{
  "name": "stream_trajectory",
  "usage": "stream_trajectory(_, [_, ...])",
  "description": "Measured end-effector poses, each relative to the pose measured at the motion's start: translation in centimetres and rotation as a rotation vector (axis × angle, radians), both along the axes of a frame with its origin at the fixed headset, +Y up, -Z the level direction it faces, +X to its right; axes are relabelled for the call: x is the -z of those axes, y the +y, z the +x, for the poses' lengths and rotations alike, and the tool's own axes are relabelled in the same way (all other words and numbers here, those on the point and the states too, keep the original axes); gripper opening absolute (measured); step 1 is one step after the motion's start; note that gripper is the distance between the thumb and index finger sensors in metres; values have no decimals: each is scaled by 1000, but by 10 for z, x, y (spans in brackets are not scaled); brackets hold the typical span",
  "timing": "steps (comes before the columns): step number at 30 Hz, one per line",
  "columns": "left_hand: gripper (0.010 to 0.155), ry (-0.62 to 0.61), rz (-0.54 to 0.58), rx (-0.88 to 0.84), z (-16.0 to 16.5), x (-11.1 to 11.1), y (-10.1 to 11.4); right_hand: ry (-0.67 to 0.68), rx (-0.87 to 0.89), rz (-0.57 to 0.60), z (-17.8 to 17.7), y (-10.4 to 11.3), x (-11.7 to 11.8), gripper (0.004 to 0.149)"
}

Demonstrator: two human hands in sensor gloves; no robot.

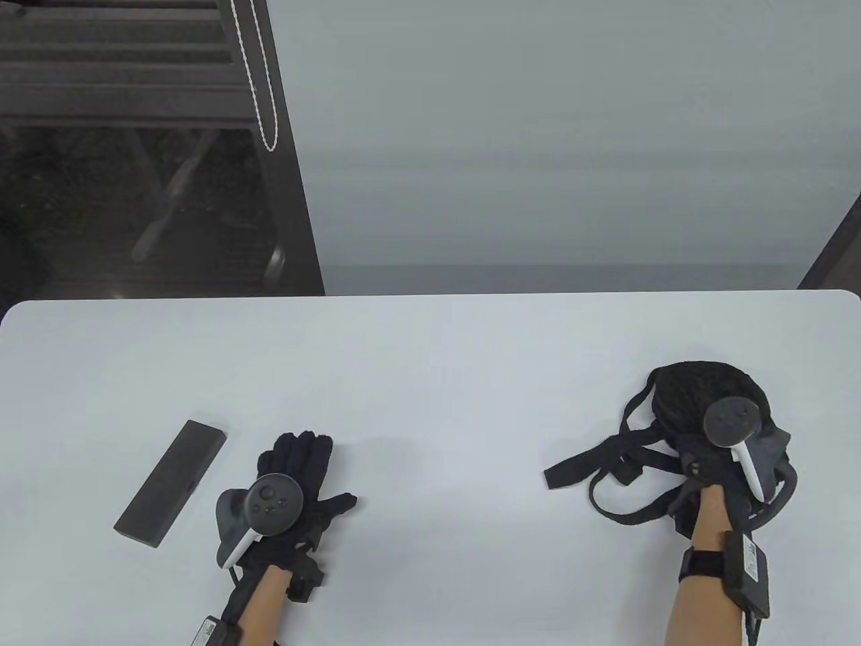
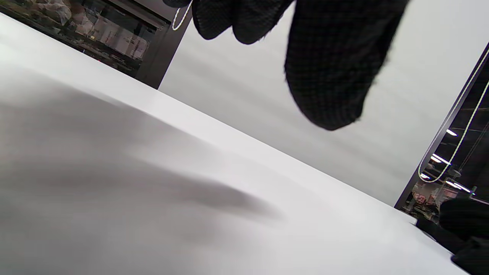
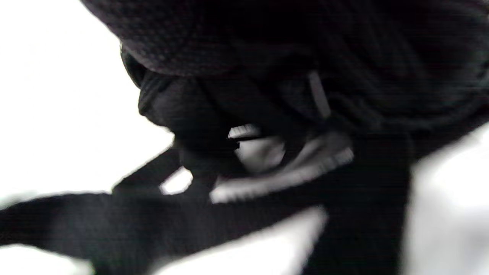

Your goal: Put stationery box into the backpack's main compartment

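Resting on the white table [image 1: 430, 350], the black backpack [image 1: 693, 397] sits crumpled under the right hand [image 1: 730, 457]; grip there cannot be told, likely steadying it. Well left of the backpack, left hand [image 1: 289, 498] lies flat, fingers spread, holding nothing. Stationery box [image 1: 170, 482] lies farther left, beside that hand, untouched.

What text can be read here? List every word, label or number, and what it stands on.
None can be read.
White label on the black left wrist unit: print too small.
Label on the black right wrist unit: print too small.
Flat dark grey rectangular stationery box: no print visible.
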State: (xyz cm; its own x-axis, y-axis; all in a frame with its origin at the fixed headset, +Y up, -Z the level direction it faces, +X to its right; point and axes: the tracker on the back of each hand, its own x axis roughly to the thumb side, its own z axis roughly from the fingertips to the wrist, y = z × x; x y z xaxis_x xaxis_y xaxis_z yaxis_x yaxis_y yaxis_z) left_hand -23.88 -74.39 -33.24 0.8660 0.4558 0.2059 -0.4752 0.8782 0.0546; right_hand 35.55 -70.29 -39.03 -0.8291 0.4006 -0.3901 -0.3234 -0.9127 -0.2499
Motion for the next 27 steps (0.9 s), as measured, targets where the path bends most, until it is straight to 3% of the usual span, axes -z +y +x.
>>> stream_trajectory(8, [89, -9, 2, -4, -1, 0, 3, 216, 86, 299, -48, 67, -15, 48])
stream_trajectory(11, [89, -10, 17, -22, -2, -2, 7, 351, 126, 385, -83, 91, -22, 46])
stream_trajectory(16, [89, -20, 45, -44, -3, -5, 12, 576, 225, 457, -140, 115, -37, 45])
stream_trajectory(21, [91, -40, 66, -91, -3, -9, 18, 782, 329, 460, -197, 114, -53, 43])
stream_trajectory(27, [100, -148, 126, -236, -4, -15, 26, 980, 502, 387, -250, 85, -66, 43])
